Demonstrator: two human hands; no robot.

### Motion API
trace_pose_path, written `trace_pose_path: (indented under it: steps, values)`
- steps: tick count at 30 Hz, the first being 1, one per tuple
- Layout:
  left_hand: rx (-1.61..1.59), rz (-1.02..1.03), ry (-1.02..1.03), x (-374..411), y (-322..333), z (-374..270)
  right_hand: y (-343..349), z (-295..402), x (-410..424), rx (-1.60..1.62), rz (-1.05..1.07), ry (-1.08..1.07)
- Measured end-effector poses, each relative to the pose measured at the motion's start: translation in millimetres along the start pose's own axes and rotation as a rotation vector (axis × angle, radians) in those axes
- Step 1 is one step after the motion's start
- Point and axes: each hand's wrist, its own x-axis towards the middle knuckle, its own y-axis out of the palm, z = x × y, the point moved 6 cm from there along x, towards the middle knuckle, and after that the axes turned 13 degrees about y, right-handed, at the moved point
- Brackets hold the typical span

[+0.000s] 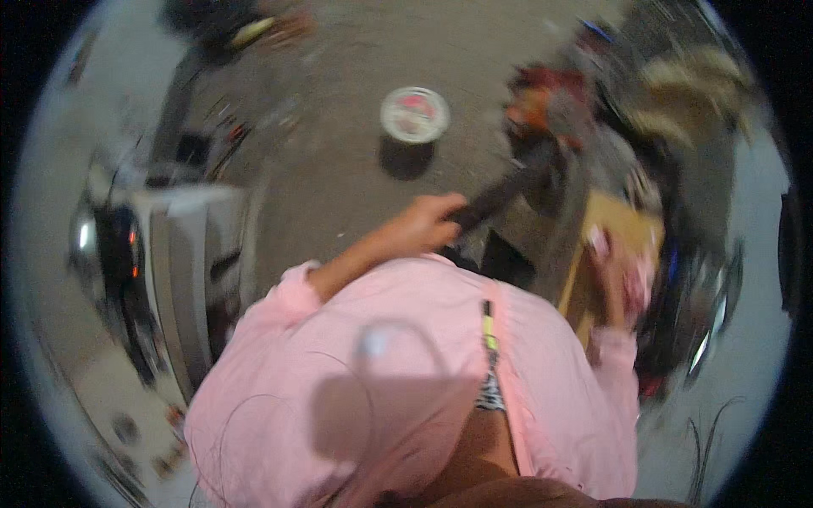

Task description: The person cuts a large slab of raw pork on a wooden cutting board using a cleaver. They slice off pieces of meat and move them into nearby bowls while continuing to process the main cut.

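My left hand [432, 222] is closed around the near end of a dark, bar-like thing [495, 202]. From there it slants away to the right, and blur hides what it is. On my right side, my right hand [611, 260] reaches over a tan board or box top [619, 216]. A small whitish-pink item [597, 238] shows at its fingers; whether the hand grips it cannot be made out. Just beside that hand lies a blurred pink and white item [637, 282], perhaps cloth or a packet.
A dark round tub with a white lid [415, 115] stands on the brown floor [330, 159] ahead. Blurred red and orange things [546, 105] lie beyond the dark bar. At left is a pale cabinet-like piece of furniture [181, 273]. Several indistinct items crowd the right side.
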Motion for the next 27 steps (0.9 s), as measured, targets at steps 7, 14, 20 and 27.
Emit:
trace_pose_path:
  steps: [7,14,20,27]
  values:
    - [-0.047,0.043,-0.017,30,-18,8,-3,2,-32,0.067,-0.320,0.018]
    - [-0.055,0.062,-0.110,36,-12,4,-1,-1,-52,0.167,-0.383,0.070]
    - [-0.131,0.084,-0.094,34,-7,11,-8,-14,-36,0.263,-0.510,0.109]
    - [-0.062,0.047,-0.182,20,5,-5,-8,-25,-23,0.276,-0.436,0.210]
